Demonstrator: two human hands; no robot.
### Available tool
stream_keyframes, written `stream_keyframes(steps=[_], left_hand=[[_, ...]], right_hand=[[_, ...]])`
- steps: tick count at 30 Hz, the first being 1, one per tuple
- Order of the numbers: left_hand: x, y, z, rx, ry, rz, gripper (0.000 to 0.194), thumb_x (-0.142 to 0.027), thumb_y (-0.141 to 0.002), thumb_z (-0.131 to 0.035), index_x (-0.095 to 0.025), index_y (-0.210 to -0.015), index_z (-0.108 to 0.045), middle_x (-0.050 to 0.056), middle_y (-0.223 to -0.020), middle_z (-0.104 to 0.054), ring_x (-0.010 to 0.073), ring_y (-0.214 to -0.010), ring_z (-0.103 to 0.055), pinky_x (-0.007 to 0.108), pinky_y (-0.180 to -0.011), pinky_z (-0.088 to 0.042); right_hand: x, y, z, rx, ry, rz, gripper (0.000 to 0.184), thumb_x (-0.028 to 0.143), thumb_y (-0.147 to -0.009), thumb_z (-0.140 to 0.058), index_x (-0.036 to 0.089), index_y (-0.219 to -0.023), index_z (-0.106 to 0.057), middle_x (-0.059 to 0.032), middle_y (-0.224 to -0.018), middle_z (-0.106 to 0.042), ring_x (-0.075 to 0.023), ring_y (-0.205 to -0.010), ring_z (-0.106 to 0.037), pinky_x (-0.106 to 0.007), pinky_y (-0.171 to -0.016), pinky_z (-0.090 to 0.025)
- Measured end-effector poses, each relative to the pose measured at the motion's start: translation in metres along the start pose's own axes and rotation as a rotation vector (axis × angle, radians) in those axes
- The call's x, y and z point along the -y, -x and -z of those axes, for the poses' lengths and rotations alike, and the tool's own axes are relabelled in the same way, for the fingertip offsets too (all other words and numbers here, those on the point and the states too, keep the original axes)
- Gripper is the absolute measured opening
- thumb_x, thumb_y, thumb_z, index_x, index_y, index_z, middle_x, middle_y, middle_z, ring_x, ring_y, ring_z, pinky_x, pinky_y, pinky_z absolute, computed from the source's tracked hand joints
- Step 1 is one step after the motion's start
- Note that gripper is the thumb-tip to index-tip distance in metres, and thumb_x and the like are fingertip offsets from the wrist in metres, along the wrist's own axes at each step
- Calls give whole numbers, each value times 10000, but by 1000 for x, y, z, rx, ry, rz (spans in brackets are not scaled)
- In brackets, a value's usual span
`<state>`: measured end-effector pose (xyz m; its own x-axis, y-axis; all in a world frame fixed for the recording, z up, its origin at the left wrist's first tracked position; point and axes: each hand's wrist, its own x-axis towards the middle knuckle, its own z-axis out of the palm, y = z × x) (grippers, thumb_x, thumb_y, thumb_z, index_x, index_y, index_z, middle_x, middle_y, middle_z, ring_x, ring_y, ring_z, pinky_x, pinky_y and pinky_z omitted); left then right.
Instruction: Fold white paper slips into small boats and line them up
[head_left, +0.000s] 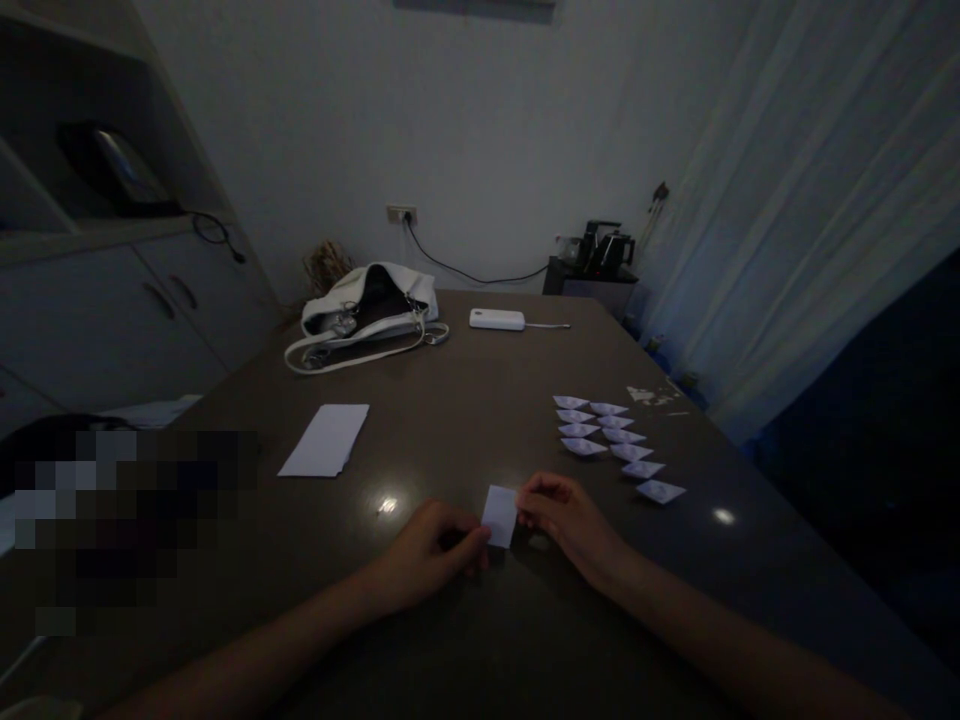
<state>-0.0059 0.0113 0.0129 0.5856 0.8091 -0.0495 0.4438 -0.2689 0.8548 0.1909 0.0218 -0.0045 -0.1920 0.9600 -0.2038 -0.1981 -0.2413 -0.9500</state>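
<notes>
The left arm and the right arm are nearest, reaching in from the bottom corners over a dark, shiny table. Between the hands is a small white paper. To the right, past the right hand, little folded papers with pointy ends sit in two slanting rows, four in one and six in the other. Tiny paper bits lie behind them, near the table's side. A pile of white paper is well to the left, past the left hand. Farther back are a white bag with its top open and a flat white gadget with a short cord. A black kettle stands beyond the table, by the pale curtain. The left hand has its knuckles up and pinches the paper's near left corner, thumb on top. The right hand bends in and pinches the right edge, its fingers curled. Both hands are low, close to the table.
</notes>
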Motion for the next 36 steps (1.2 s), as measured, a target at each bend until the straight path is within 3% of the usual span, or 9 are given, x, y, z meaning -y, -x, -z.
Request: stream_keyframes(steps=[6, 15, 21, 25, 29, 36], left_hand=[[-1, -1, 1, 37, 57, -15, 511, -469, -908, -429, -111, -603, -631, 27, -546, -580, 114, -523, -518, 202, -529, -368], [3, 3, -1, -16, -106, -27, 496, -451, -934, -345, -150, -575, -507, -25, -525, -436, 103, -513, -409, 216, -532, -323], [2, -1, 2, 87, 18, -30, 524, -462, -945, -299, -146, -582, -506, -24, -526, -448, 99, -498, -424, 214, -525, -332], [2, -2, 1, 33, -35, -13, 505, -436, -948, -302, -149, -574, -486, -25, -519, -439, 103, -496, -427, 225, -537, -329], [5, -2, 0, -15, 71, -18, 515, -469, -945, -287, -155, -581, -471, -26, -534, -437, 104, -511, -418, 222, -531, -326], [7, -4, 1, 33, 195, -4, 539, -550, -927, -293, -161, -592, -460, -34, -549, -424, 100, -519, -395, 218, -531, -332]], right_hand=[[4, 3, 0, 75, 41, -9, 176, 280, -641, -729, 157, -607, -607, 28, -531, -584, -86, -518, -517, -219, -527, -374], [2, 6, -2, 214, 172, -16, 221, 319, -634, -764, 166, -613, -606, 35, -539, -598, -81, -497, -518, -215, -518, -389], [3, 6, 0, 260, 211, -30, 233, 330, -630, -770, 168, -613, -604, 37, -541, -591, -83, -490, -513, -214, -503, -377], [3, 6, 0, 263, 207, -13, 245, 350, -645, -769, 165, -639, -609, 37, -561, -586, -86, -515, -523, -216, -524, -386], [5, 8, 0, 309, 135, -8, 256, 394, -703, -733, 171, -808, -664, 21, -668, -629, -94, -570, -553, -220, -551, -404], [6, 9, 1, 347, 175, 18, 286, 394, -658, -774, 189, -843, -700, -6, -766, -677, -129, -677, -609, -255, -639, -448]])
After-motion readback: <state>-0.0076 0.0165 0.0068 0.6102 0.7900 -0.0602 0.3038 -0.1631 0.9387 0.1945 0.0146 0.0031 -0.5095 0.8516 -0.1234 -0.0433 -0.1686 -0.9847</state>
